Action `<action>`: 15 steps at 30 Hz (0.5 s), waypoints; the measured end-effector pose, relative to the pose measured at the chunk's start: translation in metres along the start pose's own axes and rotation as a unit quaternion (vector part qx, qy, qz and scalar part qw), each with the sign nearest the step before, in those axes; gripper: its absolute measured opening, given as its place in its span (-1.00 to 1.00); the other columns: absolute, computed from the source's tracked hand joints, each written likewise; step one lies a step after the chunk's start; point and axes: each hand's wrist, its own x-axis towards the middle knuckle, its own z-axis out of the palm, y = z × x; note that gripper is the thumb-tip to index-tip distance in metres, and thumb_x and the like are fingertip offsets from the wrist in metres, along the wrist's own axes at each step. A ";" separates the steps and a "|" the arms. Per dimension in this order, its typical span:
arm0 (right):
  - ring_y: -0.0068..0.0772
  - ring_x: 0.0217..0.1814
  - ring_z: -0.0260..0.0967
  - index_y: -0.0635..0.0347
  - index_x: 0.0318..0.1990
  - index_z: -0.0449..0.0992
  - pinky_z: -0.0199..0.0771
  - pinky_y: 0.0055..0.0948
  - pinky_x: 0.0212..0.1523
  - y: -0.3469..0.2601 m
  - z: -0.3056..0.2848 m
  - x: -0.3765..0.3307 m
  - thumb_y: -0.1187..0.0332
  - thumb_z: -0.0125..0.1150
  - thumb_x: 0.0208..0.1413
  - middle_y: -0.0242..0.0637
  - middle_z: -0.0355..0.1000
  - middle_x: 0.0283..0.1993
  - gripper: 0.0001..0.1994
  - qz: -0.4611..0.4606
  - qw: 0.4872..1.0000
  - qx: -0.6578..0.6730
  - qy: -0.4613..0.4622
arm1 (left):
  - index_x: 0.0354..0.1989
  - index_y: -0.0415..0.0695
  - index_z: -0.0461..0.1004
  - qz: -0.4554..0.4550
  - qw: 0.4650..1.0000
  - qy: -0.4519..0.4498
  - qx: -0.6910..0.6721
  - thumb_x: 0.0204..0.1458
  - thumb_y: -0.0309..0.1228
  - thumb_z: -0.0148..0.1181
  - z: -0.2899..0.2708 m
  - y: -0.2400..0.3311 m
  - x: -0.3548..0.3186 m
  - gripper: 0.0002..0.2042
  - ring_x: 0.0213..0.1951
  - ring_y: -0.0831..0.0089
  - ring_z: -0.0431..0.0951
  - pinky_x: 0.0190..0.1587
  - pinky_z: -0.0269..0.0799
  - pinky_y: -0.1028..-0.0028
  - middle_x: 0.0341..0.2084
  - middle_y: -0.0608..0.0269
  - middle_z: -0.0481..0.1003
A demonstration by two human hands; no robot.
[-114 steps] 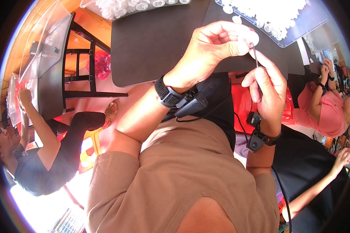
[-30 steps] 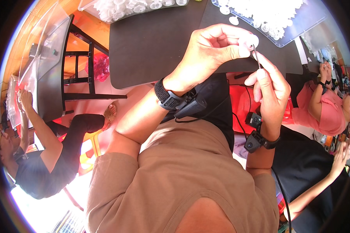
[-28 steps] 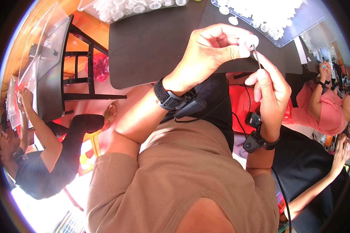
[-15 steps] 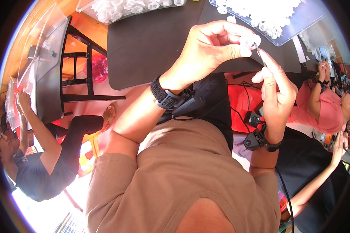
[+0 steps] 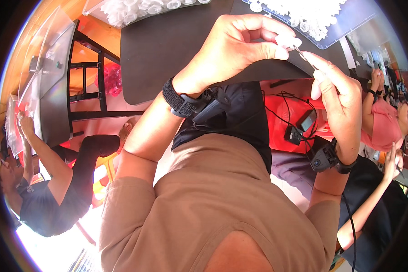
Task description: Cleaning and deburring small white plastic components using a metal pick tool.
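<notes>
My left hand [image 5: 240, 45] is raised over the edge of the dark table [image 5: 167, 50] and pinches a small white plastic piece [image 5: 288, 41] between thumb and fingers. My right hand [image 5: 337, 93] is just to its right and grips a thin metal pin [image 5: 305, 57]. The pin's tip meets the white piece. Both wrists carry black strapped devices, and a cable runs down from the right one.
A clear tray [image 5: 331, 25] of several small white parts lies at the table's far right, and another tray [image 5: 136, 7] at the far left. A person in dark clothes [image 5: 54, 195] works at the left. Other people sit at the right. Black gadgets with cables [image 5: 299, 129] lie on a red surface.
Both hands have lifted a little toward the table's far side, staying together. The right hand's fingers have straightened along the pin.
</notes>
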 end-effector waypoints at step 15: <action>-0.45 -0.58 0.29 0.17 0.02 0.53 0.36 -0.53 -0.48 0.005 0.026 -0.001 0.71 -0.04 -0.03 -0.18 0.39 -0.47 -0.55 -0.143 0.973 -0.119 0.137 | -0.02 -0.22 0.47 -0.042 0.988 0.038 -0.142 0.09 -0.52 0.19 0.005 -0.008 -0.003 -0.73 -0.13 0.49 0.53 -0.03 0.48 0.49 -0.18 0.20 0.54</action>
